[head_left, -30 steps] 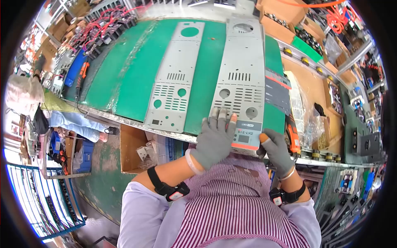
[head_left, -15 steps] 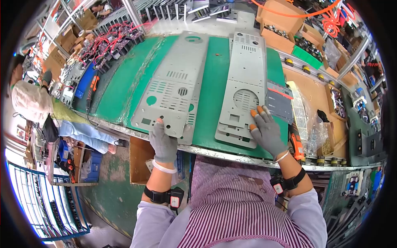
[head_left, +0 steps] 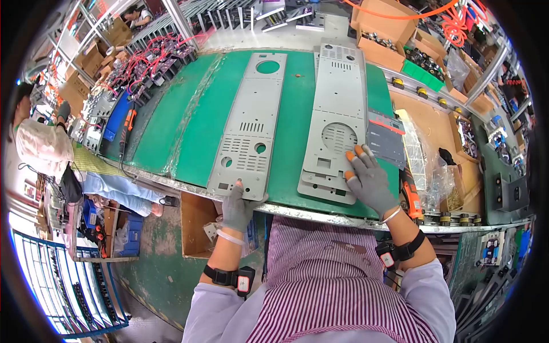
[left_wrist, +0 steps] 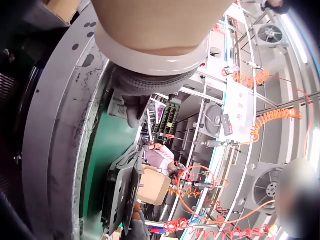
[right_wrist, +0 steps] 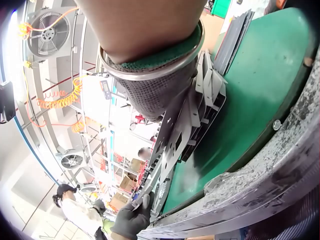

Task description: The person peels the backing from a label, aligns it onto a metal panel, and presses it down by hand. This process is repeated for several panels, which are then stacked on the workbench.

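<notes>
A long grey sheet-metal panel (head_left: 251,117) lies on the green mat at the left, its slots and small round holes toward the near edge. My left hand (head_left: 234,211), in a grey glove with bare fingertips, grips its near end, one fingertip on the top face. The other fingers are largely hidden. My right hand (head_left: 372,186), also gloved, rests with fingers extended on the right edge of a stack of metal panels (head_left: 337,97). The top one has a large round cutout. In the right wrist view the stack's folded edges (right_wrist: 200,107) show beside that hand.
Dark label plates (head_left: 386,134) lie right of the stack, above an orange-and-black tool (head_left: 410,197). Another orange-handled tool (head_left: 128,126) lies at far left near red-wired parts (head_left: 160,66). Cardboard boxes (head_left: 380,48) stand at back right. Another person (head_left: 43,143) works at left.
My left hand moved left from the labelled panel on the right, held a raised panel over the left one, and that panel now lies lower and aligned. My right hand moved onto the right stack.
</notes>
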